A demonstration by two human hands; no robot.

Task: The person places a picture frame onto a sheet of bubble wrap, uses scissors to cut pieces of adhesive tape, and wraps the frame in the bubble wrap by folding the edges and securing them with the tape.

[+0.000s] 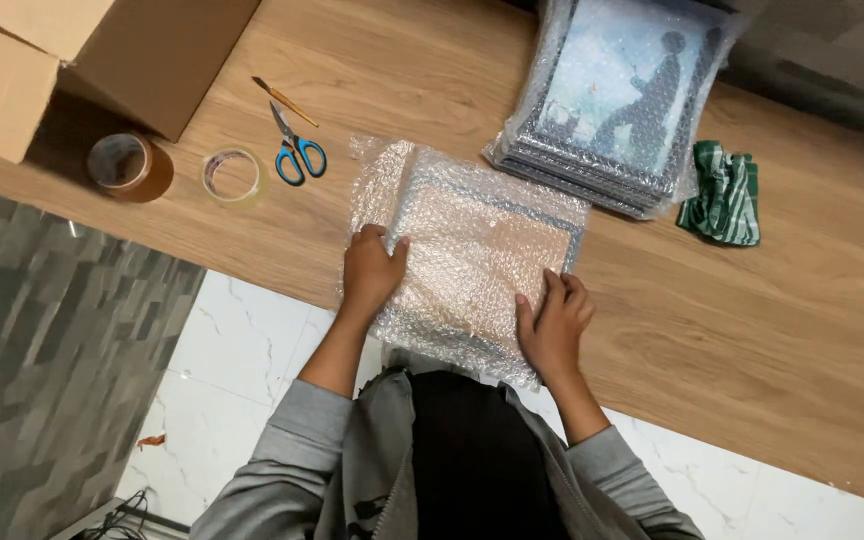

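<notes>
Cardboard first: a brown open box (82,50) sits at the far left of the wooden table (752,330), with a roll of brown tape (130,166) and a clear tape roll (234,176) just beside it, then blue-handled scissors (296,152) and a thin pencil-like stick (285,102). From my remote seat I see my left hand (370,270) laid flat, fingers together, pressing the left edge of a bubble-wrapped frame (477,250) at the table's near edge; my right hand (552,320) presses its lower right corner, fingers loosely spread. I judge the wrap folded around the frame but not yet taped (no tape shows on it). Further right lies a stack of already wrapped pictures (622,100), then a green striped cloth (724,195).
</notes>
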